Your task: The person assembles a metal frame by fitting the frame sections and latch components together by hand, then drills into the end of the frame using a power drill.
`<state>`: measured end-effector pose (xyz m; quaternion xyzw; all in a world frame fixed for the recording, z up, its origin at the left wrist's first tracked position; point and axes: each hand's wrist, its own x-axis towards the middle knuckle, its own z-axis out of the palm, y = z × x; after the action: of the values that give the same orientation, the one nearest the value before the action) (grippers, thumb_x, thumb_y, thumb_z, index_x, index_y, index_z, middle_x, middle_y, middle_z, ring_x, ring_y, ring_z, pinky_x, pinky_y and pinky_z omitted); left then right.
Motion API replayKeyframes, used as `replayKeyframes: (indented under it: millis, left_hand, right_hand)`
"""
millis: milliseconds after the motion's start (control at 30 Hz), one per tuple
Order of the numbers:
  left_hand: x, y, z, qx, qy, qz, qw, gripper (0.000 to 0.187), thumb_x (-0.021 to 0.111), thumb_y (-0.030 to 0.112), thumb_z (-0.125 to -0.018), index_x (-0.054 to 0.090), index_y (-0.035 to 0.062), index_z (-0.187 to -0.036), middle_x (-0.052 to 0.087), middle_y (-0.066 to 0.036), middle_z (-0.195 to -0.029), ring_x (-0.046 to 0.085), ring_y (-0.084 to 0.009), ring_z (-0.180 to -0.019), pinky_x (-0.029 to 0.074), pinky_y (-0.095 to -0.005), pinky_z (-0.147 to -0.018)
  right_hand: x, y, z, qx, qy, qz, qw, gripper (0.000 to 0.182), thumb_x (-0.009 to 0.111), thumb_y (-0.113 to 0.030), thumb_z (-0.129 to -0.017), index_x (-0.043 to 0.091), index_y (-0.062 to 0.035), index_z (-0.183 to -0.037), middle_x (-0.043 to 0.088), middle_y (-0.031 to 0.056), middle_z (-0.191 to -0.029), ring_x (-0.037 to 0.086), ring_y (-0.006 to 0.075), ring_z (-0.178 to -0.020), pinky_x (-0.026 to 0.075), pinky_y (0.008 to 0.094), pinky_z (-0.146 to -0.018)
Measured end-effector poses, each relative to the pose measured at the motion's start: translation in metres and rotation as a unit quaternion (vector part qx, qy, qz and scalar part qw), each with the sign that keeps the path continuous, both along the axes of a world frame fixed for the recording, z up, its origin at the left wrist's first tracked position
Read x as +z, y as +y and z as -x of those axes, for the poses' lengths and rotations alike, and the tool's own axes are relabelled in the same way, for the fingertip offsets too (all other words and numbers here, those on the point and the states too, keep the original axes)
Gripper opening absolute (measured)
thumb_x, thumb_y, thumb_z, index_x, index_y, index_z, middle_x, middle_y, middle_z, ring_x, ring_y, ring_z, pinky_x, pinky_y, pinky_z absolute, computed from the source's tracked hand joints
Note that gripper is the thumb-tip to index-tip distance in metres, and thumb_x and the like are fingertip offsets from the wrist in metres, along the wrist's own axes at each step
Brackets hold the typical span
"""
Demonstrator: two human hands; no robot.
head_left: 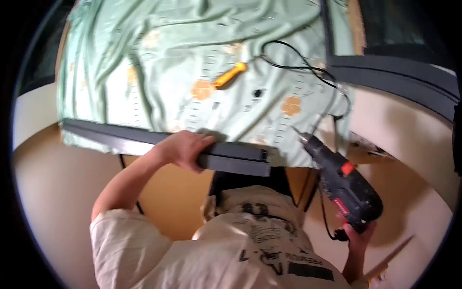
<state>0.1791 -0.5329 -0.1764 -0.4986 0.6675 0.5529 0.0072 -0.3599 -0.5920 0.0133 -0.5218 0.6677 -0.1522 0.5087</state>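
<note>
My left hand (pixel 185 148) is wrapped round a long dark grey bar (pixel 236 159), which lies along the near edge of the cloth-covered table. My right hand (pixel 360 235) grips the handle of a black power drill (pixel 344 180) with red parts, to the right of the table's near corner. The drill's tip points up and left, over the cloth's edge. A yellow-handled tool (pixel 230 75) rests on the light green patterned cloth (pixel 163 58). Most of my right fingers are hidden behind the drill's handle.
A black cable (pixel 284 66) loops over the cloth and hangs down by the drill. Another dark grey piece (pixel 394 77) extends to the right from the table's far right side. Small items (pixel 370 147) lie on something low beside the table's right edge.
</note>
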Motion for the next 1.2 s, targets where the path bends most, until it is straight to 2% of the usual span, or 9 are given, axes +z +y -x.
replayKeyframes:
  millis: [133,233,367,600,700,767,933,1133,1200]
  left_hand:
    - [-0.007,0.014,-0.006,0.033,0.029,0.103,0.994,0.078,0.080,0.043,-0.063,0.056,-0.0023,-0.123,0.066,-0.023,-0.102,0.066,-0.0432,-0.093,0.053,-0.0492,-0.082]
    - [0.009,0.006,-0.003,0.007,-0.002,0.067,0.998,0.075,0.078,0.037,-0.063,0.055,-0.0045,-0.121,0.064,-0.022,-0.099,0.065,-0.0432,-0.091,0.053,-0.0498,-0.080]
    - [0.003,0.015,0.001,0.039,-0.030,0.158,0.986,0.068,0.074,0.023,-0.064,0.053,-0.0056,-0.122,0.062,-0.022,-0.094,0.064,-0.0428,-0.087,0.053,-0.0497,-0.075]
    - [-0.009,0.021,0.012,-0.001,-0.099,0.164,0.981,0.077,0.078,0.026,-0.065,0.050,-0.0013,-0.131,0.061,-0.018,-0.109,0.065,-0.0400,-0.091,0.054,-0.0485,-0.073]
    - [-0.014,0.028,0.013,-0.017,-0.118,0.194,0.974,0.089,0.079,0.028,-0.068,0.041,0.0018,-0.145,0.057,-0.015,-0.121,0.063,-0.0349,-0.102,0.054,-0.0461,-0.080]
    - [-0.014,0.035,0.012,-0.023,-0.166,0.248,0.954,0.093,0.072,0.029,-0.077,0.030,0.0046,-0.156,0.054,-0.013,-0.129,0.058,-0.0296,-0.116,0.050,-0.0422,-0.094]
    - [-0.011,0.067,-0.012,-0.082,-0.280,0.331,0.897,0.077,0.054,0.025,-0.091,0.025,0.0123,-0.162,0.046,-0.012,-0.150,0.044,-0.0244,-0.140,0.036,-0.0445,-0.112]
    - [-0.023,0.109,-0.044,-0.016,-0.365,0.278,0.889,0.074,0.055,0.023,-0.091,0.029,0.0105,-0.160,0.045,-0.013,-0.151,0.043,-0.0274,-0.140,0.032,-0.0531,-0.117]
    - [-0.032,0.109,-0.047,0.033,-0.321,0.299,0.898,0.079,0.058,0.023,-0.089,0.028,0.0108,-0.161,0.045,-0.012,-0.151,0.043,-0.0269,-0.141,0.032,-0.0531,-0.118]
  right_hand:
    - [0.007,-0.006,-0.034,-0.039,0.011,-0.029,0.999,0.071,0.073,-0.014,-0.080,0.038,0.0025,-0.140,0.069,0.0227,-0.112,0.072,0.0245,-0.086,0.059,0.0307,-0.066]
    - [0.006,-0.009,-0.034,-0.014,0.019,-0.023,0.999,0.062,0.065,-0.008,-0.078,0.042,0.0027,-0.135,0.070,0.0216,-0.107,0.066,0.0190,-0.073,0.055,0.0302,-0.064]
    - [0.009,-0.012,-0.043,0.023,0.013,-0.044,0.999,0.058,0.063,-0.006,-0.078,0.046,0.0027,-0.133,0.071,0.0206,-0.104,0.066,0.0185,-0.073,0.055,0.0298,-0.064]
    - [0.014,-0.009,-0.057,-0.004,-0.005,-0.015,1.000,0.056,0.060,-0.003,-0.078,0.049,0.0039,-0.132,0.071,0.0198,-0.104,0.071,0.0221,-0.085,0.056,0.0306,-0.065]
    - [0.023,-0.009,-0.068,-0.016,0.000,-0.009,1.000,0.056,0.060,-0.003,-0.078,0.050,0.0048,-0.132,0.071,0.0200,-0.105,0.072,0.0235,-0.089,0.057,0.0305,-0.066]
    - [0.025,-0.008,-0.072,-0.007,0.001,-0.008,1.000,0.056,0.060,-0.003,-0.078,0.050,0.0054,-0.132,0.071,0.0201,-0.106,0.072,0.0239,-0.090,0.057,0.0303,-0.066]
    - [0.038,-0.014,-0.089,0.024,0.028,-0.052,0.998,0.050,0.062,-0.005,-0.077,0.058,0.0063,-0.126,0.072,0.0189,-0.104,0.072,0.0232,-0.089,0.058,0.0310,-0.067]
    - [0.041,-0.013,-0.095,-0.028,0.014,-0.071,0.997,0.052,0.063,0.000,-0.077,0.057,0.0070,-0.128,0.073,0.0206,-0.104,0.071,0.0205,-0.085,0.060,0.0320,-0.073]
    - [0.038,-0.018,-0.086,0.049,-0.002,-0.102,0.994,0.057,0.066,-0.005,-0.078,0.055,0.0040,-0.133,0.072,0.0195,-0.111,0.073,0.0248,-0.095,0.060,0.0325,-0.070]
